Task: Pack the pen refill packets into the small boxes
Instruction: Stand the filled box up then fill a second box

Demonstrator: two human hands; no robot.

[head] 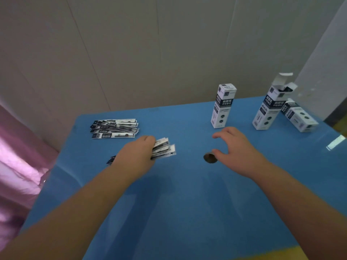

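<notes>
L hand point(139, 151) clamped on a bundle of refill packets point(163, 149), fingers curled round the middle; white ends fan out past the fingertips toward the R hand, dark ends point(110, 159) poke out behind the wrist. I can't count the bundle, edges overlap & blur; several at least.

R hand point(237, 147) spread, fingers apart & relaxed, gripping nothing, hovering over the blue table point(187, 203). Thumb sits just beside a small round hole point(210, 158) in the tabletop; touching or not, can't tell.

Loose pile of packets point(115, 128) lies flat on the table beyond the L hand, a bit to its outer side, apart from it. I make roughly 5–6 strips visible, stacked askew; exact no. unclear.

Boxes: I count 3.
- closed box point(222, 106), upright, just beyond the R hand's fingertips, not touched.
- open box point(269, 107), upright but leaning, top flap up, farther out to the R hand's outer side; dark contents show at the mouth.
- third box point(298, 117), lying down behind/beside the open one, touching or nearly so.

Pink cloth point(20, 166) hangs off the table edge, outer side of the L arm. Pale panelled wall point(131, 53) behind everything.
</notes>
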